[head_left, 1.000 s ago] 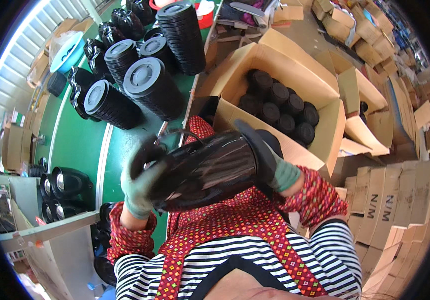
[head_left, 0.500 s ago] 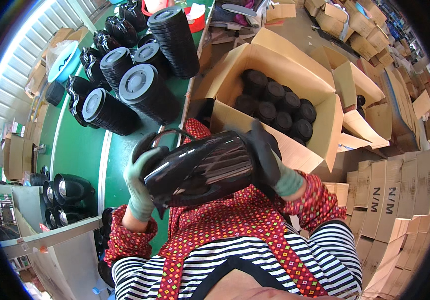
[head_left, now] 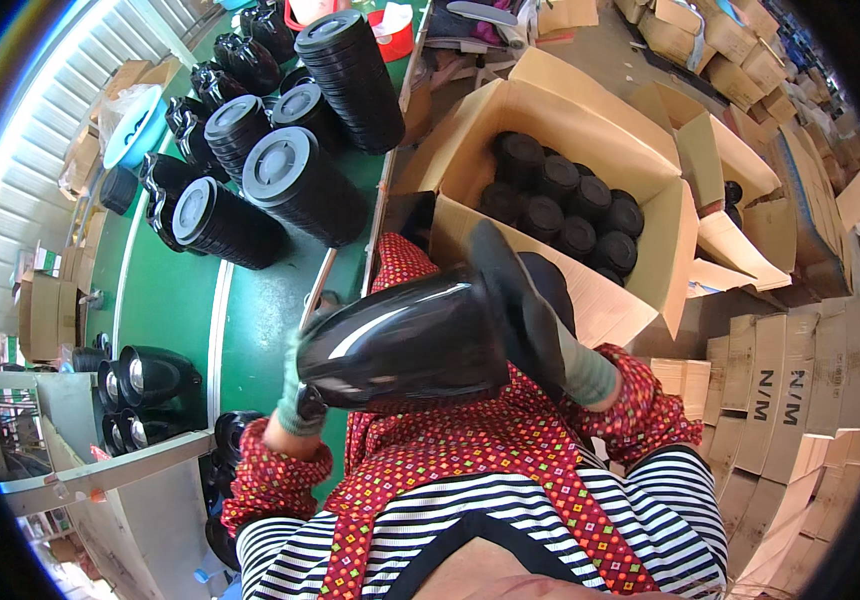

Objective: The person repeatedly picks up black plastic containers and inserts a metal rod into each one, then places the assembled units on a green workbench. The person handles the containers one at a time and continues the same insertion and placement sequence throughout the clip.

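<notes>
A glossy black tapered jug-like vessel (head_left: 405, 345) lies sideways before my chest, its narrow end to the left and its wide end to the right. My left hand (head_left: 302, 385), in a pale green glove, holds the narrow end, which hides most of its fingers. A small black knob or spout (head_left: 312, 403) sticks out there. At the wide end is my right hand (head_left: 525, 310), in a green glove with a dark coating. Its fingers lie long and close together against the base, bearing on the vessel from that side.
Stacks of black round lids (head_left: 300, 190) and more glossy vessels (head_left: 247, 62) stand on the green table (head_left: 260, 330). An open carton (head_left: 590, 290) of round black pieces is ahead right. Stacked cartons (head_left: 780, 390) rise on my right; black vessels (head_left: 155, 378) lie on the left.
The vessel has turned about its length, so its smooth side now faces up. My left hand has slipped farther behind the narrow end; my right fingers have straightened along the base.
</notes>
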Action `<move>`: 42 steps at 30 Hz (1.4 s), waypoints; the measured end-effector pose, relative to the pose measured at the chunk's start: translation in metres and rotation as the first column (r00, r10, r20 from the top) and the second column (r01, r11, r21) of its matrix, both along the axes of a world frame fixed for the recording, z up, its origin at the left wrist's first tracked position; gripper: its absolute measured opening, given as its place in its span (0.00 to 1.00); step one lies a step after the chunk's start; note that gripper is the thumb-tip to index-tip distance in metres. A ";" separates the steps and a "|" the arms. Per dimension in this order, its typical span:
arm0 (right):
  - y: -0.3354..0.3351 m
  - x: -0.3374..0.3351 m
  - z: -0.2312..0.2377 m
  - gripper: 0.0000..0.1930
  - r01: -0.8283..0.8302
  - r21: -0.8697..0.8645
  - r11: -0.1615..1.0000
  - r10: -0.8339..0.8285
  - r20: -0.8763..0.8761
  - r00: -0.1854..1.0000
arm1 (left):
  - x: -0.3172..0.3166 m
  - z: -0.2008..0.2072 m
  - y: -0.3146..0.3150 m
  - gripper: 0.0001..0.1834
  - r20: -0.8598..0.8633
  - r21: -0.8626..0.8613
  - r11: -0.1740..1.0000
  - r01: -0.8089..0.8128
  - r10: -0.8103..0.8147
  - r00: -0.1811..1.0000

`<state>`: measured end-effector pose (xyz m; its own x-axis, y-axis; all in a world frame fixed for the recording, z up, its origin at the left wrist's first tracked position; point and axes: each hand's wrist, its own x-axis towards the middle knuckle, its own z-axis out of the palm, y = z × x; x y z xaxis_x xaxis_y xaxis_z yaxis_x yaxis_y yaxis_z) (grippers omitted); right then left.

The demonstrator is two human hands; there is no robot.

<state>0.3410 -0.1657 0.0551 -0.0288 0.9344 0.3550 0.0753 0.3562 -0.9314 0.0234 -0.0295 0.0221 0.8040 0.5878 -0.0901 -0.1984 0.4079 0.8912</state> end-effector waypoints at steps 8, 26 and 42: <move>0.011 -0.004 0.033 0.37 0.007 0.109 0.994 -0.025 0.166 0.986 | 0.036 -0.036 -0.006 0.34 0.074 0.036 0.999 -0.032 0.030 0.997; 0.019 0.010 0.097 0.53 -0.273 0.212 0.938 0.095 0.601 0.793 | 0.066 -0.009 -0.034 0.29 -0.059 0.123 0.992 -0.042 0.049 0.997; 0.055 0.070 0.010 0.25 -0.090 -0.383 0.920 -0.053 -0.346 0.937 | 0.080 -0.092 -0.087 0.35 -0.230 0.417 0.883 -0.213 0.329 0.916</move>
<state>0.4111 -0.1103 0.0649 0.0094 0.9990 -0.0436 -0.2766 -0.0393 -0.9602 0.1036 -0.1169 -0.0702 0.5807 0.8139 -0.0183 0.0346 -0.0022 0.9994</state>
